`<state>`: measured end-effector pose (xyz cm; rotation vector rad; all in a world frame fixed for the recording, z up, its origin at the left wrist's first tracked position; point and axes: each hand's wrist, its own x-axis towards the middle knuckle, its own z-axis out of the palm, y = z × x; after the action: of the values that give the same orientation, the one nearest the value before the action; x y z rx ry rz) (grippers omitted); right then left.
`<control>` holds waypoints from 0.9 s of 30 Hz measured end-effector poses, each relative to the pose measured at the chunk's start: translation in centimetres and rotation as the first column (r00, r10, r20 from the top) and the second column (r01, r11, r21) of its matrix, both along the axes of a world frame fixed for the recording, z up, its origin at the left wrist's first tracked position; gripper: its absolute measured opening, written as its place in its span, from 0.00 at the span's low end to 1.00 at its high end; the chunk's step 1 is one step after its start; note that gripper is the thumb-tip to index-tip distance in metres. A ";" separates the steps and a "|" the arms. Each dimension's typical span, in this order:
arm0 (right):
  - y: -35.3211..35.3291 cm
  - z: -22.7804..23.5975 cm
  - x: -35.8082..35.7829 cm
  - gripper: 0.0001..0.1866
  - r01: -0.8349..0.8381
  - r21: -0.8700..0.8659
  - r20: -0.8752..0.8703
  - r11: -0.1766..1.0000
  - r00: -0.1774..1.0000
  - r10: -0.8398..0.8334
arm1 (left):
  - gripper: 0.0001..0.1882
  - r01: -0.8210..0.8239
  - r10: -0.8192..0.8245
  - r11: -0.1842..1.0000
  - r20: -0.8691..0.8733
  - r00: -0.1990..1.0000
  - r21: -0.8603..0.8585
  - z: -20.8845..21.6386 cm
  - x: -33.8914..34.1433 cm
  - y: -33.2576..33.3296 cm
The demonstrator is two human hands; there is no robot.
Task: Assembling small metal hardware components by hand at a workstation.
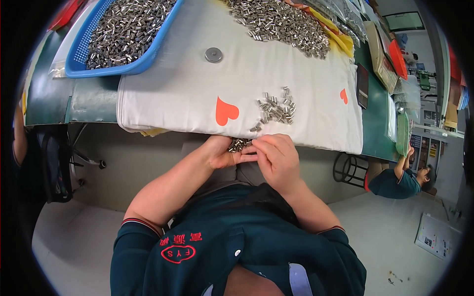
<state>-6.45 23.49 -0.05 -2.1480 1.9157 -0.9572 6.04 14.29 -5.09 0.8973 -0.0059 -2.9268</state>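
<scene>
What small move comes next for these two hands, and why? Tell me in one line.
Probably the right hand should pick one piece from the small metal pins cupped in the left hand: its fingertips already meet that handful at the white cloth's edge, and the loose pile lies farther off.

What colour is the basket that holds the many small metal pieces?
The basket is blue, with a perforated wall; the head view shows it at the upper left.

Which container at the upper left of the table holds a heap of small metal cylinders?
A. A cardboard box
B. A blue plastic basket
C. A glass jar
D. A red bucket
B: the blue plastic basket at the table's upper left is heaped with small metal cylinders.
</scene>
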 end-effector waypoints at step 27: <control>1.5 1.9 -1.3 0.10 0.072 0.007 0.127 0.997 0.989 -0.072 | 0.12 -0.130 0.183 0.900 -0.091 0.979 0.415 -2.1 4.1 4.1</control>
<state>-7.72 24.98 1.88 -1.9765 1.9444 -1.0753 10.12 18.39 -7.17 0.7048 0.6776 -2.8691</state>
